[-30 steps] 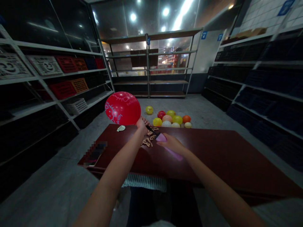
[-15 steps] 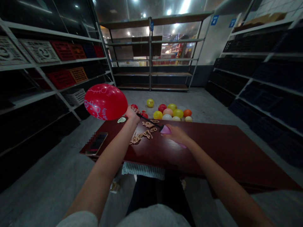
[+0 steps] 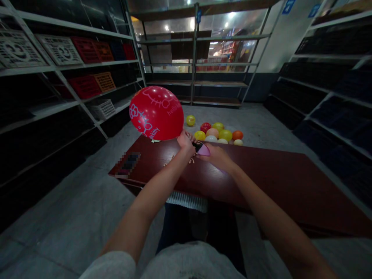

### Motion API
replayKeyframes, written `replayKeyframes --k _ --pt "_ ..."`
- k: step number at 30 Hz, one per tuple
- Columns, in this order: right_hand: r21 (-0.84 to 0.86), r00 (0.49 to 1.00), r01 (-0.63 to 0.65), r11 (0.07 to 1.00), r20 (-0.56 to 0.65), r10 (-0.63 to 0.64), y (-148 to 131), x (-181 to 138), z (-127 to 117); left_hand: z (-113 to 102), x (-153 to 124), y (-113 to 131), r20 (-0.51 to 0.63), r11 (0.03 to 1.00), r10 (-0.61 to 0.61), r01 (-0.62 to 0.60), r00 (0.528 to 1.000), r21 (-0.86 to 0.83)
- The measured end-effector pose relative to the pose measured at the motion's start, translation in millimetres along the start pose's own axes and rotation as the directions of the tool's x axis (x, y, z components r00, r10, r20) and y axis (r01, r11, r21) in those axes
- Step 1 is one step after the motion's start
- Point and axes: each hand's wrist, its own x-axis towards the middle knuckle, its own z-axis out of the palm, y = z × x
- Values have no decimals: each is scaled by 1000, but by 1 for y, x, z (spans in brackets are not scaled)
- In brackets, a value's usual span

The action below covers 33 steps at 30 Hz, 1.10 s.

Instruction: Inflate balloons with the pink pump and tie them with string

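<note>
My left hand (image 3: 186, 142) pinches the neck of an inflated red balloon (image 3: 156, 112) with white cartoon print, held above the far edge of a dark red table (image 3: 261, 174). My right hand (image 3: 216, 157) grips a pink hand pump (image 3: 203, 149); its black nozzle end meets the balloon's neck right at my left fingers. Small tan loose pieces (image 3: 174, 159) lie on the table under my hands, mostly hidden by my left arm.
A phone (image 3: 129, 164) lies near the table's left corner. Several inflated balloons (image 3: 216, 132) in yellow, red, orange and white sit on the floor beyond the table. Metal shelving with plastic crates (image 3: 84, 50) lines the left wall; dark shelves line the right.
The balloon and my left hand moved right and toward the pump, so both hands now meet. The head view shifted left and slightly down.
</note>
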Motion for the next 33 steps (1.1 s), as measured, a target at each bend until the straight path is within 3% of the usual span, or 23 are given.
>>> replayKeyframes --k 6,11,15,19,26,33 --pt "-96 995 -78 992 51 83 -3 -6 7 -13 27 8 -30 998 -56 56 998 -7" --pt "-175 991 -59 983 105 79 8 -12 13 -21 45 35 -118 999 -51 51 992 1" --pt "-205 995 -43 978 79 61 22 -20 16 -24 54 60 -159 999 -36 36 987 -4" --pt "-205 994 -59 977 82 78 32 -24 15 -26 59 70 -183 1000 -12 10 983 -12" --pt "-105 998 -24 994 63 31 35 -16 17 -20 52 46 -153 998 63 -60 986 18" --pt "88 999 42 995 26 -44 10 -6 21 -17 9 5 5 998 0 -1 1000 61"
